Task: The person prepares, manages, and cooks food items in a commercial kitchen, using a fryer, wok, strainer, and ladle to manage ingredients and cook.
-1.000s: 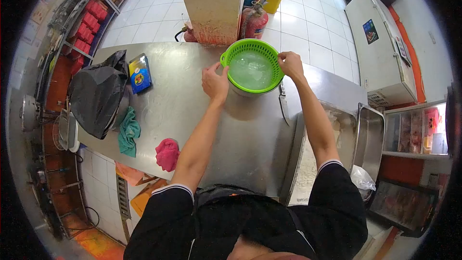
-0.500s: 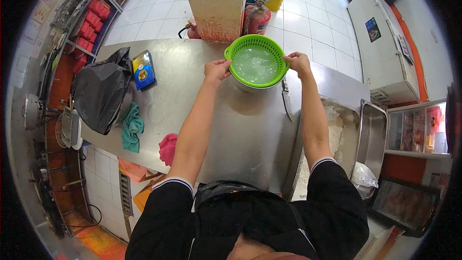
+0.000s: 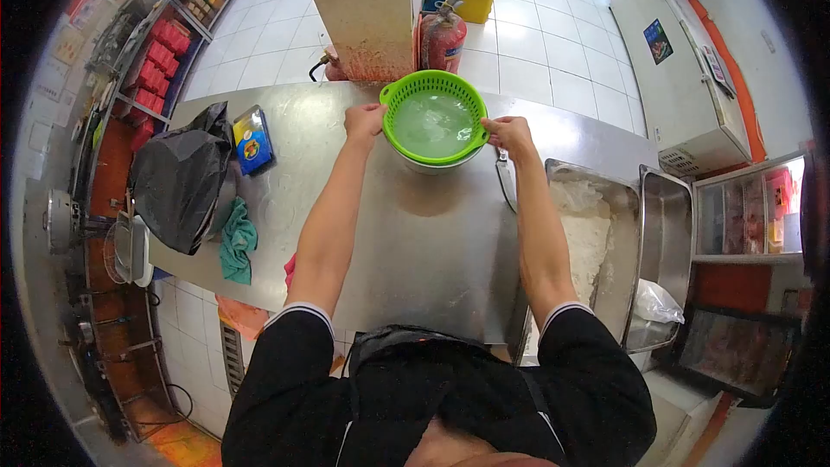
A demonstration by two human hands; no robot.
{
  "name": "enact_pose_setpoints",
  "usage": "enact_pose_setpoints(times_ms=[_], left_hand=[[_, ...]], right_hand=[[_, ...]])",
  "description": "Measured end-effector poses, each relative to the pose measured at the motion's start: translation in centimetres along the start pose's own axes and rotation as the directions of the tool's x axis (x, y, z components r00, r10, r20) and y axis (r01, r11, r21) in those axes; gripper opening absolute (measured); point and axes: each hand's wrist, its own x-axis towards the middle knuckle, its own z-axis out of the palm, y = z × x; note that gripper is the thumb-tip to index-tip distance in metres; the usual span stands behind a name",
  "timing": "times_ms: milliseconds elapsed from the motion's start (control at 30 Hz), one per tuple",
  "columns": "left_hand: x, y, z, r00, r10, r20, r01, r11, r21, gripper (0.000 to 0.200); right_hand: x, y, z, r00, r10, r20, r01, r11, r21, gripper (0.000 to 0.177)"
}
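A green plastic colander sits inside a pale bowl near the far edge of the steel table. Cloudy water with clear pieces, perhaps ice, fills its middle. My left hand pinches the colander's left handle, and my right hand grips the handle on the right, closer to me. Just beside my right hand lies a knife, blade toward me, partly covered by that hand and forearm.
Right of my arm is a metal tray holding white flour, with a second steel pan beside it. On the left are a black plastic bag, a blue-yellow packet and a green cloth. A fire extinguisher stands beyond the table.
The colander has turned slightly clockwise, its right handle coming nearer to me along with my right hand. My left hand keeps its hold. The whole view has shifted a little.
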Motion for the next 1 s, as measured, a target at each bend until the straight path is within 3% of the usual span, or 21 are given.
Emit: enact_pose_setpoints(times_ms=[67, 267, 367, 433, 500, 567, 633, 733, 800, 833, 900, 967, 1000], left_hand=[[1.1, 0.4, -0.4, 0.991, 0.119, -0.053, -0.106, 0.973, 0.203, 0.028], [0.3, 3.7, -2.4, 0.968, 0.193, -0.161, -0.141, 0.946, 0.291, 0.030], [0.6, 3.8, -3.9, 0.926, 0.219, -0.306, -0.172, 0.970, 0.174, 0.027], [-2.0, 4.0, -5.8, 0.925, 0.219, -0.311, -0.196, 0.975, 0.106, 0.026], [-6.6, 3.8, -7.7, 0.853, 0.342, -0.394, -0.340, 0.937, 0.078, 0.023], [-9.3, 1.3, -9.8, 0.839, 0.387, -0.382, -0.394, 0.917, 0.062, 0.021], [-12.9, -1.9, -11.4, 0.770, 0.501, -0.395, -0.527, 0.848, 0.049, 0.022], [-18.8, -6.9, -13.3, 0.796, 0.466, -0.387, -0.501, 0.865, 0.011, 0.024], [-23.0, -9.5, -14.4, 0.801, 0.498, -0.333, -0.508, 0.859, 0.061, 0.023], [-25.0, -10.4, -14.9, 0.817, 0.503, -0.282, -0.503, 0.861, 0.075, 0.022], [-28.0, -13.1, -16.7, 0.874, 0.485, -0.010, -0.485, 0.874, 0.000, 0.022], [-29.8, -15.8, -18.9, 0.861, 0.278, 0.426, -0.293, 0.956, -0.033, 0.024], [-30.2, -16.2, -19.9, 0.851, 0.265, 0.453, -0.281, 0.959, -0.033, 0.024]], right_hand=[[-1.7, 1.2, 1.1, 0.999, -0.003, 0.034, -0.001, 0.991, 0.133, 0.026], [-7.7, 2.9, 6.8, 0.994, 0.046, 0.095, -0.080, 0.914, 0.397, 0.027], [-9.8, 3.1, 10.5, 0.993, 0.111, 0.042, -0.118, 0.887, 0.446, 0.026], [-11.0, 3.0, 13.3, 0.984, 0.176, 0.019, -0.158, 0.824, 0.545, 0.024], [-12.0, 2.4, 16.4, 0.984, 0.175, 0.019, -0.151, 0.783, 0.604, 0.024], [-12.9, 2.0, 19.4, 0.970, 0.240, 0.023, -0.186, 0.683, 0.706, 0.024], [-13.8, 0.9, 22.0, 0.969, 0.246, 0.003, -0.169, 0.656, 0.736, 0.022], [-14.4, 0.1, 24.9, 0.954, 0.295, -0.047, -0.155, 0.626, 0.764, 0.021], [-13.4, 1.8, 26.2, 0.989, 0.130, 0.068, -0.134, 0.607, 0.783, 0.025], [-14.1, 2.0, 26.0, 0.990, 0.130, 0.048, -0.116, 0.589, 0.799, 0.025], [-16.9, 2.2, 24.7, 0.952, -0.089, 0.293, -0.077, 0.857, 0.509, 0.031], [-23.1, 2.9, 22.1, 0.955, -0.166, 0.245, 0.058, 0.917, 0.395, 0.031], [-26.1, 4.4, 20.7, 0.965, -0.161, 0.208, 0.079, 0.931, 0.357, 0.028]])
